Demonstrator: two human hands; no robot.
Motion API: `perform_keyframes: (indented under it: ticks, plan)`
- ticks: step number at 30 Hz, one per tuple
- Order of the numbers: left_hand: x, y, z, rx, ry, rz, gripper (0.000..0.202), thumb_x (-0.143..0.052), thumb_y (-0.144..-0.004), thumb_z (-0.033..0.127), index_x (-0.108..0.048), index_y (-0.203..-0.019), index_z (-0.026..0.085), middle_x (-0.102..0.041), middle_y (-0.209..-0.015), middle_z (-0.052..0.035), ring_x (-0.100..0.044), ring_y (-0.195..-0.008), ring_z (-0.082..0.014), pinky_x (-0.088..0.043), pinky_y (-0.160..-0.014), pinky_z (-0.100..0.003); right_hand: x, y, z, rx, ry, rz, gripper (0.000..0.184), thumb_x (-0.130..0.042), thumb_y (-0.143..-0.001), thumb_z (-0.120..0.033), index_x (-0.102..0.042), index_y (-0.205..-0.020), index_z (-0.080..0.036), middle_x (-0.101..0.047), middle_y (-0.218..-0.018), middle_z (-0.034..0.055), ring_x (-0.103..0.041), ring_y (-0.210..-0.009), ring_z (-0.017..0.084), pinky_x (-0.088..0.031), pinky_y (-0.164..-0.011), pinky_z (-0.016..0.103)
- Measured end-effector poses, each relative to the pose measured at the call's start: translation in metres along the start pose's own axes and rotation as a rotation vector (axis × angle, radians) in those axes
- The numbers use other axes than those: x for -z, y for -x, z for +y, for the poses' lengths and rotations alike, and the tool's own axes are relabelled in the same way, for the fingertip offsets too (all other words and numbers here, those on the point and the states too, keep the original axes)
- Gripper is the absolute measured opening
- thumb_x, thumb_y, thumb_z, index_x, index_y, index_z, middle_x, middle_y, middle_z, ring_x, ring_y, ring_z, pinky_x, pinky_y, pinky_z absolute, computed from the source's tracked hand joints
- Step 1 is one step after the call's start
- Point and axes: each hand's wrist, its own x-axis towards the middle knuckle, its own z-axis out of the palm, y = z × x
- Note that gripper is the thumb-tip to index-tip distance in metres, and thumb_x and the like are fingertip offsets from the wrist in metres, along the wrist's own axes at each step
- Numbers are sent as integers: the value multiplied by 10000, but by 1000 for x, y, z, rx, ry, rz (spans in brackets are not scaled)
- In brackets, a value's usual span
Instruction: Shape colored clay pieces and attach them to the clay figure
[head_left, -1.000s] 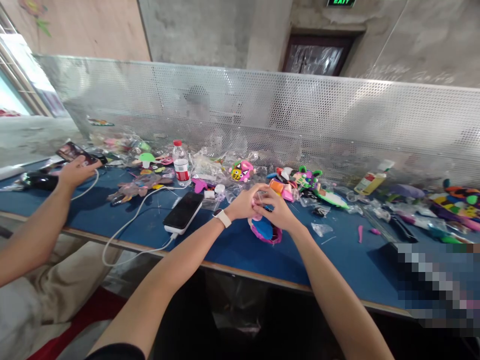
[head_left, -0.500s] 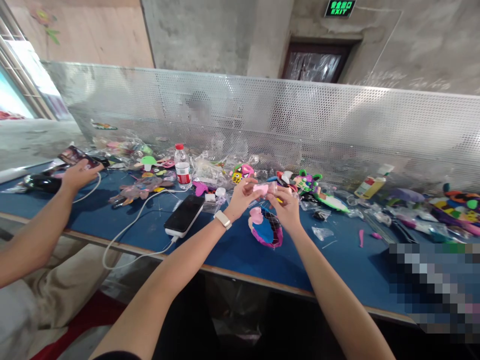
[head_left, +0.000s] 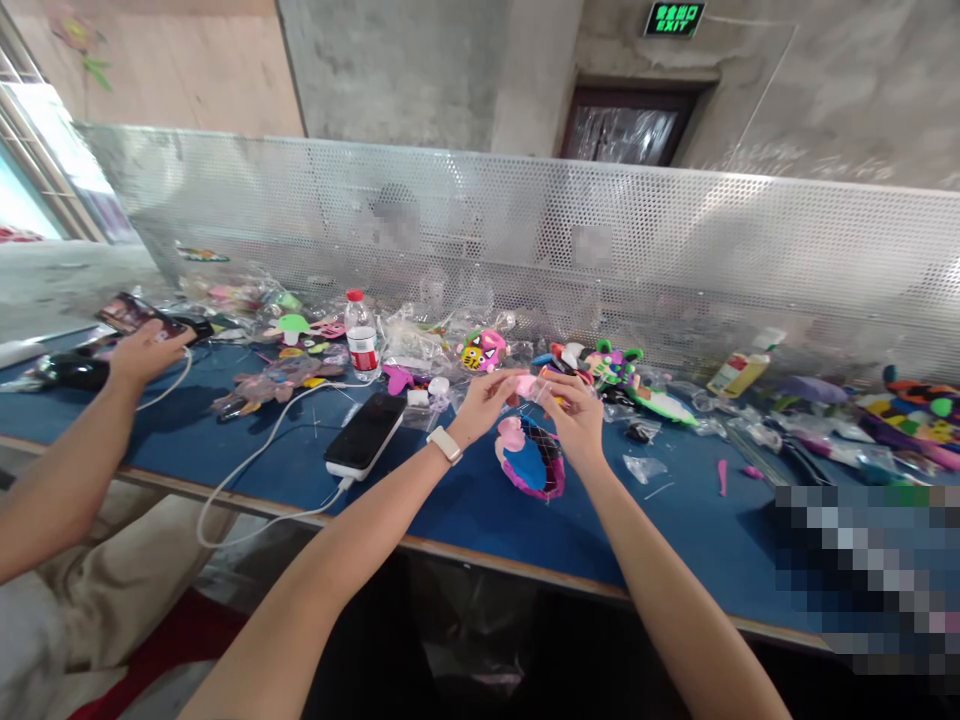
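Note:
Between both hands, over the table, is a soft pink lump of clay [head_left: 526,386] with clear plastic film around part of it. The fingers of my left hand [head_left: 484,408] are closed on its left side. My right hand [head_left: 577,412] pinches the film and clay from the right. Just below the hands lies a rounded clay piece [head_left: 534,470] with a blue middle, a magenta rim, a black gridded side and a pink lump at its upper left. Behind my left hand sits a pink and yellow clay animal face [head_left: 480,352].
A white-cased phone [head_left: 365,440] with a cable and a water bottle [head_left: 362,338] stand left of my hands. Clay figures, wrappers and a glue-like bottle [head_left: 744,368] line the perforated metal screen [head_left: 450,215]. At left, another person's hand [head_left: 139,355] holds a phone.
My two hands have drawn closer together around the pink clay, and less film shows between them. The view has shifted slightly. The clay piece below stays in place.

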Motion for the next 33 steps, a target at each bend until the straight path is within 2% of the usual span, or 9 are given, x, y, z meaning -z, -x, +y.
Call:
perform_keyframes:
  ticks: [5,9,12,15,18,22,26,30,33]
  plan:
    - [-2,1,-3,-20,27,114,453,-664,-954,582,-555,-1184,207,-690,-906,-41,-669,-715,-157,-570,-696,-317,1,0,-4,79,91,-6,176,-789,-837,-400,-818,-904,-240,-754,-1152,110,-729,-1044,275,-646,-664,356]
    - [-3,5,1,-118,-142,166,417,-700,-929,557,-527,-1084,210,-621,-1150,-97,-662,-910,-181,-585,-759,-332,-2,4,-8,177,241,101,158,-750,-868,-356,-821,-954,-246,-786,-1130,104,-758,-973,279,-672,-656,407]
    - [-7,8,6,-251,-330,27,403,-782,-865,514,-570,-1005,200,-577,-1144,-107,-616,-1048,-238,-593,-809,-365,-5,7,-9,266,323,164,116,-736,-867,-316,-816,-923,-254,-804,-1099,94,-770,-945,293,-691,-713,467]
    - [-13,10,5,-277,-365,-30,260,-716,-929,413,-576,-974,198,-574,-1084,-91,-614,-1001,-219,-597,-825,-370,-5,8,-9,305,344,188,83,-717,-879,-301,-787,-875,-258,-805,-1059,88,-771,-959,292,-694,-773,480]
    - [-14,10,0,-303,-390,-36,150,-639,-968,307,-571,-1044,198,-603,-1070,-83,-635,-970,-204,-587,-894,-391,-5,8,-11,298,331,193,105,-701,-903,-319,-716,-819,-258,-797,-1026,86,-767,-954,278,-688,-776,454]
    - [-8,8,-4,-341,-447,-35,284,-692,-929,300,-560,-1160,201,-649,-1147,-102,-659,-1074,-235,-563,-979,-415,-7,10,-14,270,294,153,189,-673,-922,-307,-582,-763,-263,-787,-928,69,-762,-819,246,-671,-741,419]
    - [-6,8,-3,-296,-431,80,154,-626,-974,281,-599,-1105,204,-692,-1085,-78,-688,-961,-195,-573,-914,-360,-11,12,-14,208,234,82,100,-686,-915,-333,-617,-903,-261,-772,-915,62,-769,-817,255,-670,-799,438]
    - [-7,9,-2,-279,-413,113,195,-604,-989,288,-627,-1163,201,-724,-1121,-83,-708,-973,-190,-577,-918,-351,-11,10,-13,226,254,49,74,-670,-891,-275,-631,-951,-255,-739,-934,53,-755,-835,248,-664,-837,452]
    - [-9,10,-2,-287,-428,91,248,-576,-1002,275,-633,-1232,202,-735,-1160,-93,-718,-981,-193,-581,-927,-363,-8,6,-14,256,256,69,226,-664,-846,-213,-647,-1068,-251,-717,-1102,85,-737,-971,255,-662,-878,454]
